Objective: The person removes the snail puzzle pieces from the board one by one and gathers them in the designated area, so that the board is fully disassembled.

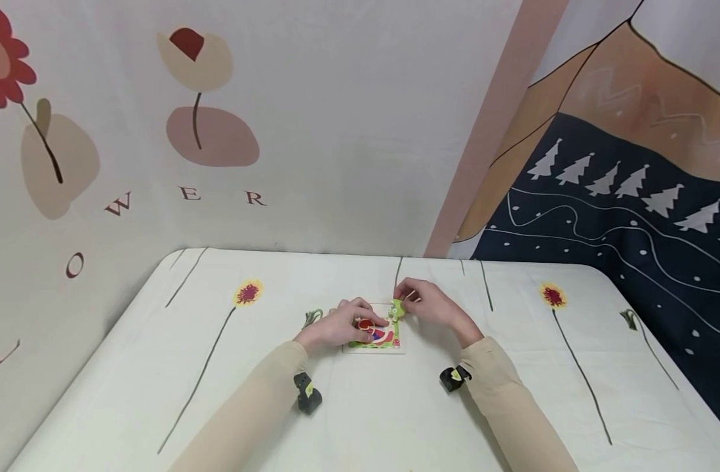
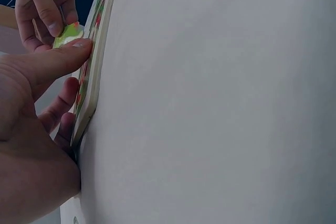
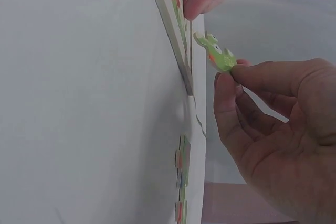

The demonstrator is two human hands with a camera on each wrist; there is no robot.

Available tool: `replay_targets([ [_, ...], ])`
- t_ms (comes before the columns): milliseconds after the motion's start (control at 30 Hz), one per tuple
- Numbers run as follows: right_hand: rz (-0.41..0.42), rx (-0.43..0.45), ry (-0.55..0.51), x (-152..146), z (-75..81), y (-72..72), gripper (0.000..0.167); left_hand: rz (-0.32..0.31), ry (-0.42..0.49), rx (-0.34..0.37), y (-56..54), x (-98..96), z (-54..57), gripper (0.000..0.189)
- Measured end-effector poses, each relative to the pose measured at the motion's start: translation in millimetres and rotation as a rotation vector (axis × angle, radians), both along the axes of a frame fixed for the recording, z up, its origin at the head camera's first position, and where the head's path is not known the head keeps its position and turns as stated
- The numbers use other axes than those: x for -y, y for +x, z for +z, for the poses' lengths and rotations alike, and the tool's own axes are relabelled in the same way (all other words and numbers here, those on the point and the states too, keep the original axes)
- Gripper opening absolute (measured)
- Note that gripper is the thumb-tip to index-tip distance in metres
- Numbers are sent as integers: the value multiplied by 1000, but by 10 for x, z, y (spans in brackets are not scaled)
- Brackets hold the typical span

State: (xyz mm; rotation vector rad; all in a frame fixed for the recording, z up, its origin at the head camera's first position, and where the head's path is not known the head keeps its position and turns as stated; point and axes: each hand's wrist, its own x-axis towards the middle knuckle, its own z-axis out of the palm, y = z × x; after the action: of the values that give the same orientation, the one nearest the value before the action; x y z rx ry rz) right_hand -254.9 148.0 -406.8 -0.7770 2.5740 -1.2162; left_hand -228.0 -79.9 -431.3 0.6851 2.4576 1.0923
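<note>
A small picture puzzle board [image 1: 374,349] with a pale wooden rim lies on the white cloth. My left hand [image 1: 339,324] rests over its left part, fingers reaching across the red, blue and white picture and hiding some of it. In the left wrist view the thumb [image 2: 65,61] stretches along the board's face. Beyond the board's far right corner, my right hand [image 1: 427,303] pinches a light green puzzle piece [image 3: 222,59] between thumb and fingertips. That piece has a printed eye and an orange patch, and is held raised and tilted above the cloth.
Two more puzzle pieces, one [image 3: 182,161] behind the other [image 3: 181,212], lie on the cloth beyond the board in the right wrist view. Printed flowers [image 1: 249,292] decorate the tablecloth [image 1: 383,413]. A hanging fabric backdrop [image 1: 348,131] rises behind the table.
</note>
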Motion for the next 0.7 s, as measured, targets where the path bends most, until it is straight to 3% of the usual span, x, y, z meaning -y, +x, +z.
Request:
replay_targets([
  [700,-88,10,1,-316,-3,69,12,-5,-11,4,-2,7,-1,31],
])
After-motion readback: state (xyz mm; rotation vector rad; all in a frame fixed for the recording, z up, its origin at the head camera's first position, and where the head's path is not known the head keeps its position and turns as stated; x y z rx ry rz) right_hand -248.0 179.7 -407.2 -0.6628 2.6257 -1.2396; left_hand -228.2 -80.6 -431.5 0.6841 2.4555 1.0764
